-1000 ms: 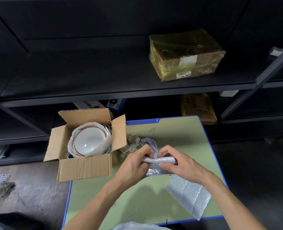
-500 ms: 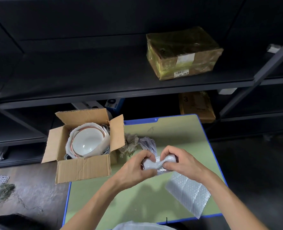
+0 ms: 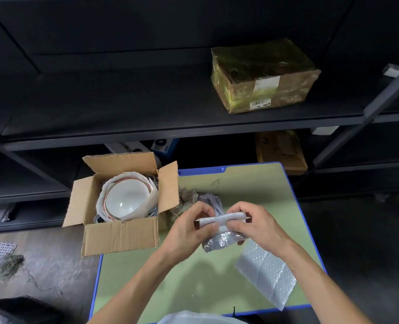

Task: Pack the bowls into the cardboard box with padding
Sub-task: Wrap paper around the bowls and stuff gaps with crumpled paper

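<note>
An open cardboard box (image 3: 121, 235) stands on the left edge of the green table (image 3: 217, 281). Inside it a white bowl (image 3: 126, 198) sits ringed by white foam wrap. Over the table's middle, my left hand (image 3: 189, 228) and my right hand (image 3: 257, 225) both pinch a small bundle of bubble wrap (image 3: 222, 232), its top rolled into a tight white bar between my fingers. The lower, crinkled part of the bundle hangs below my fingers.
A flat bubble wrap sheet (image 3: 267, 270) lies on the table at the right. Crumpled paper (image 3: 194, 201) sits behind my hands beside the box. Dark shelving stands behind, with a taped parcel (image 3: 261, 76) on the shelf and a second carton (image 3: 280, 150) below.
The bubble wrap bundle has been squeezed and rolled between my fingers; its top bar now lies straight again. Both hands have stayed over the table's middle.
</note>
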A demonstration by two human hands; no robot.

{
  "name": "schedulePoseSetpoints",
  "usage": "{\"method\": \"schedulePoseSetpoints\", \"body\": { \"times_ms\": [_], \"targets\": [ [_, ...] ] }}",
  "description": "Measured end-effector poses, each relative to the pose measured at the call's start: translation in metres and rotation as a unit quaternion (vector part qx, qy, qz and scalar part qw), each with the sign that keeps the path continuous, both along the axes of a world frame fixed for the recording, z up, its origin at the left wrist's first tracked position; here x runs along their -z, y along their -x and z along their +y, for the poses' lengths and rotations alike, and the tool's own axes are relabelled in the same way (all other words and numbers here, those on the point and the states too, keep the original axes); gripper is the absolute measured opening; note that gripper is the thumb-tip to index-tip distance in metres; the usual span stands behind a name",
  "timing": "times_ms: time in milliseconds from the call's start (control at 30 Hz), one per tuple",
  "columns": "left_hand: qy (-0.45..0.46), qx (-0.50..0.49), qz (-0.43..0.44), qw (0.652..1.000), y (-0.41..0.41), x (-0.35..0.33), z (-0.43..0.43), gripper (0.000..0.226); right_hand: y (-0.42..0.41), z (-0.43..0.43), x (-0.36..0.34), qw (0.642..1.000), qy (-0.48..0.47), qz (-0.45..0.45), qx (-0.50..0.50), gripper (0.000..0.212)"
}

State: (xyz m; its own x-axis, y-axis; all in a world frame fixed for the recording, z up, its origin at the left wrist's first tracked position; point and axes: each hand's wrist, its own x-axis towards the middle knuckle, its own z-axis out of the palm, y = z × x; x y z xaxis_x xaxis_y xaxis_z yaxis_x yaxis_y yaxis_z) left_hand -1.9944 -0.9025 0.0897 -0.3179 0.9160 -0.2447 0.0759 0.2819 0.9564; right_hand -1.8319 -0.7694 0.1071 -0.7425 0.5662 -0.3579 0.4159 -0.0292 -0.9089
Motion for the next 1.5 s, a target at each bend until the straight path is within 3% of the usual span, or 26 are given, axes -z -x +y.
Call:
{"method": "schedulePoseSetpoints", "body": {
  "times_ms": [67,267,467,667,733,800,833,967,1133,1267,1367,1500],
  "targets": [
    [-0.009,0.012,-0.043,0.999,0.001,-0.007,-0.003,0.020,0.003,-0.002,-0.001,1.000,-0.001,0.021,0.009,0.016],
    [-0.015,-0.034,-0.064,0.997,0.010,-0.027,-0.009,0.026,0.017,-0.003,-0.012,0.995,0.019,0.087,-0.033,0.024],
    [-0.016,-0.040,-0.099,0.994,0.033,-0.042,-0.026,0.026,0.035,-0.004,-0.020,0.992,0.031,0.087,-0.083,0.041],
    [0.029,-0.022,-0.079,0.996,0.062,-0.047,-0.045,0.019,0.054,-0.009,-0.033,0.987,0.062,0.054,-0.137,0.025],
    [0.033,-0.015,-0.070,0.997,0.071,-0.048,-0.049,0.021,0.064,-0.013,-0.039,0.991,0.009,0.041,-0.125,0.024],
    [0.014,-0.041,-0.029,0.999,0.076,-0.049,-0.050,0.016,0.078,-0.019,-0.042,0.993,-0.052,0.037,-0.097,0.010],
    [0.001,-0.053,-0.011,0.999,0.079,-0.050,-0.049,0.011,0.084,-0.023,-0.043,0.994,-0.066,0.036,-0.085,0.014],
    [-0.034,-0.063,-0.016,0.997,0.091,-0.049,-0.047,0.025,0.103,-0.032,-0.056,0.995,-0.055,0.026,-0.074,0.038],
    [-0.037,-0.061,-0.006,0.997,0.106,-0.043,-0.045,0.028,0.124,-0.044,-0.069,0.990,-0.106,-0.032,-0.082,0.016],
    [-0.022,-0.091,-0.005,0.996,0.121,-0.031,-0.045,0.013,0.140,-0.048,-0.076,0.984,-0.153,-0.075,-0.056,0.017],
    [-0.014,-0.089,0.001,0.996,0.132,-0.025,-0.044,0.015,0.151,-0.048,-0.080,0.976,-0.178,-0.111,-0.061,0.019],
    [-0.002,-0.121,0.115,0.986,0.145,-0.013,-0.042,0.008,0.163,-0.046,-0.081,0.952,-0.248,-0.177,-0.037,0.016]
  ]
}}
